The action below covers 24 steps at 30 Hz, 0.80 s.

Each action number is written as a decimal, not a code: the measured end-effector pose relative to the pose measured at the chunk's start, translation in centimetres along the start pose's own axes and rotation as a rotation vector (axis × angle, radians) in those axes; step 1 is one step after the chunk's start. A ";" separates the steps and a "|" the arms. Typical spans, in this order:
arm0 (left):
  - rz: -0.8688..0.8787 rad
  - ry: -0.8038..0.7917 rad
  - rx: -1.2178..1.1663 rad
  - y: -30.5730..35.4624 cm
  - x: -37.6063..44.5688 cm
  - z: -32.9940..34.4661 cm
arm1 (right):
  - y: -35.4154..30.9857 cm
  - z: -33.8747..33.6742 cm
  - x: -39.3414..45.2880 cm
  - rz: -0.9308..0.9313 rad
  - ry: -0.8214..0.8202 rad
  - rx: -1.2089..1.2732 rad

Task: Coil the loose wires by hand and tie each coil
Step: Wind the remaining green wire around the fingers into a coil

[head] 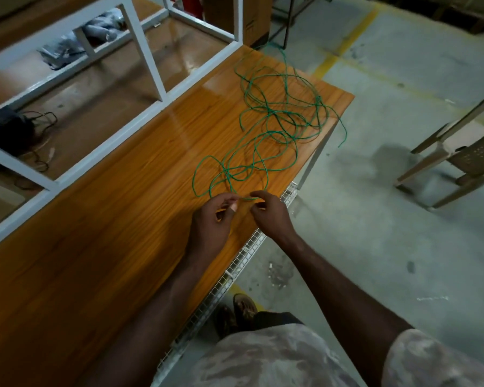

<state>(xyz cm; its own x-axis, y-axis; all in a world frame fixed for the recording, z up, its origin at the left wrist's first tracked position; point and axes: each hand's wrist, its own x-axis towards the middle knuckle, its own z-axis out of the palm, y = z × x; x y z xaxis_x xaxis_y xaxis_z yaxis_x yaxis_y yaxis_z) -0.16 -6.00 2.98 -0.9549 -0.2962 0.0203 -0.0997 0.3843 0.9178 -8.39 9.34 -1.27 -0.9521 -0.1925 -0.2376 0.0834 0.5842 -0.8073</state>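
The green wire (266,127) sprawls in loose tangled loops across the far end of your bench (95,247), one end hanging off the edge. Your left hand (213,222) pinches the near strand, and your right hand (268,213) pinches it just beside, fingertips closed on it.
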 end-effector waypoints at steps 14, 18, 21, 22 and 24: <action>0.025 -0.050 -0.016 1.2 5.7 7.5 | 5.2 -10.4 6.7 0.085 0.290 0.127; -0.007 -0.004 -0.037 2.9 10.0 11.8 | 7.5 -15.4 11.6 0.079 0.325 0.112; -0.018 0.021 -0.038 4.3 12.7 15.8 | 9.2 -19.4 15.9 0.079 0.336 0.098; -0.025 0.019 -0.043 4.8 13.6 17.2 | 9.6 -20.7 17.5 0.082 0.349 0.100; -0.057 0.014 -0.062 5.8 14.9 19.4 | 10.4 -22.8 20.0 0.093 0.369 0.109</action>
<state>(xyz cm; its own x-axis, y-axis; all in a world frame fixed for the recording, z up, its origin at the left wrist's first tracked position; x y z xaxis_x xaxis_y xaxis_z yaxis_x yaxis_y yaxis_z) -20.37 8.73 0.91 -0.9440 -0.3288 -0.0277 -0.1362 0.3118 0.9403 -33.26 29.54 -2.14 -0.9791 0.1652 -0.1188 0.1865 0.4947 -0.8488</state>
